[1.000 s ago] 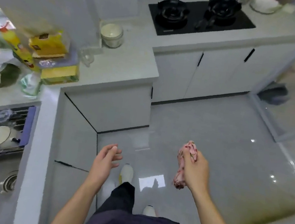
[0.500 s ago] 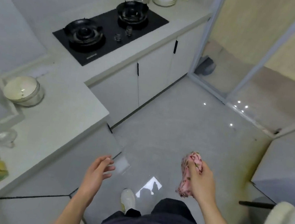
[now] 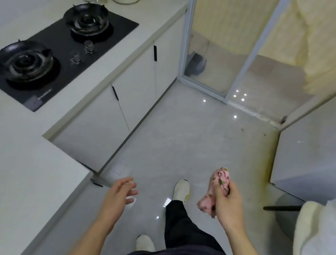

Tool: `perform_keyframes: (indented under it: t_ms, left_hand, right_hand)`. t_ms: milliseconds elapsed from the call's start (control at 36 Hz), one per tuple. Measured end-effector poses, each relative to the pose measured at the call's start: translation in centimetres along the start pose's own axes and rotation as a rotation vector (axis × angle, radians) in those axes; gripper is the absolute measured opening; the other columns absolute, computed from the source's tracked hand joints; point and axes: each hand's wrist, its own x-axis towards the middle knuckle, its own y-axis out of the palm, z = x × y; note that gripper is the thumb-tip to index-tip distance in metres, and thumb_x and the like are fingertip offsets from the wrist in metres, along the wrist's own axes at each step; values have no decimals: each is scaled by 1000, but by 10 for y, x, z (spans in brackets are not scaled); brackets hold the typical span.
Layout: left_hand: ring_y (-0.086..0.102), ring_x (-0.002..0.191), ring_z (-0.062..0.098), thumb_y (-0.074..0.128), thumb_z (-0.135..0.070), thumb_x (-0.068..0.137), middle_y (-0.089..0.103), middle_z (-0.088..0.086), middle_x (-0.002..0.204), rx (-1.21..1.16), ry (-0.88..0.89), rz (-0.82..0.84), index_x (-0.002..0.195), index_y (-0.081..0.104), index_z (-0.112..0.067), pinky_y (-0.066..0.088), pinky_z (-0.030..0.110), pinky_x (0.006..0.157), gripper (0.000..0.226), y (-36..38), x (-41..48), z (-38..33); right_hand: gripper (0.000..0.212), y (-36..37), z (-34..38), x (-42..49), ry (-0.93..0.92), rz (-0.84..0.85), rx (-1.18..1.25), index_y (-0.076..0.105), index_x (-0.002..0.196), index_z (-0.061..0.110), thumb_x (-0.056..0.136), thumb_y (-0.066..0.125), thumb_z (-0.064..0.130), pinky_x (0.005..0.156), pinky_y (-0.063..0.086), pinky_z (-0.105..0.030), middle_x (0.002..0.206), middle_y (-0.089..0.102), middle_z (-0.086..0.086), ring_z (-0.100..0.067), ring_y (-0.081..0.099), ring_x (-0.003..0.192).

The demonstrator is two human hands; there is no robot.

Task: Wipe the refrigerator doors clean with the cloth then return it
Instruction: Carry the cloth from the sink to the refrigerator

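Reaching forward at waist height, right hand [image 3: 230, 203] clamped on bunched pink cloth [image 3: 217, 187]. Left hand [image 3: 119, 193] loose, fingers apart, holding nothing.

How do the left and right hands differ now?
The right hand grips a bunched pink floral cloth; the left hand holds nothing. The right hand's fingers curl round the cloth; the left hand's are loosely extended. Both are held out in front above the floor.
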Motion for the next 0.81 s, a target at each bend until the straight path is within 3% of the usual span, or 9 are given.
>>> perform_keyframes:
  t_ms: [56,111,194,306,389,472,667,806]
  left_hand:
    - [74,102,21,59,-21,106,75,6,115,10,5,14,122,67,-18,57,33,84,19,12,17,-19]
    - [73,104,24,58,-20,106,74,7,115,27,13,33,122,67,-17,57,35,87,18,27,35,-41]
    - [72,108,26,56,-20,107,73,8,116,64,30,63,125,66,-15,57,38,92,21,52,60,-77]
    - [71,108,23,54,-20,108,72,6,116,128,77,97,126,65,-18,57,40,98,21,86,96,-125]
    - [71,108,21,53,-21,109,72,4,117,133,88,101,127,64,-19,57,38,97,21,107,119,-152]
    - [71,108,20,53,-21,109,72,3,117,137,88,108,123,65,-22,57,36,94,19,125,140,-173]
    - [72,106,20,54,-21,108,72,3,118,174,100,150,125,64,-21,57,36,93,19,161,199,-230]
    - [72,106,18,56,-24,108,72,1,118,222,115,201,122,65,-24,58,40,98,17,187,252,-277]
  right_hand:
    - [9,3,10,24,10,-5,13,66,99,31,105,59,33,78,57,-34,97,74,7,-6,71,87]
    - [8,6,22,50,13,-13,29,64,99,35,105,60,31,71,54,-23,97,73,12,2,69,84]
    - [11,5,43,92,4,-36,29,65,97,30,105,60,24,60,49,-12,92,72,12,4,69,80]
    - [10,-5,73,146,43,-23,27,67,101,22,105,58,20,76,57,-33,96,74,3,-11,70,90]
    - [11,-15,89,177,45,-24,26,67,98,20,105,58,19,75,56,-35,93,75,-1,-15,71,87]
    - [11,-21,100,204,58,-32,11,66,98,20,104,58,21,66,49,-29,91,73,0,-15,70,84]
    - [8,-24,122,263,103,-90,29,66,101,15,104,59,17,65,46,-27,89,73,0,-15,69,82]
    - [9,-20,140,310,154,-155,83,67,101,7,103,60,13,78,57,-41,94,74,-11,-24,71,87]
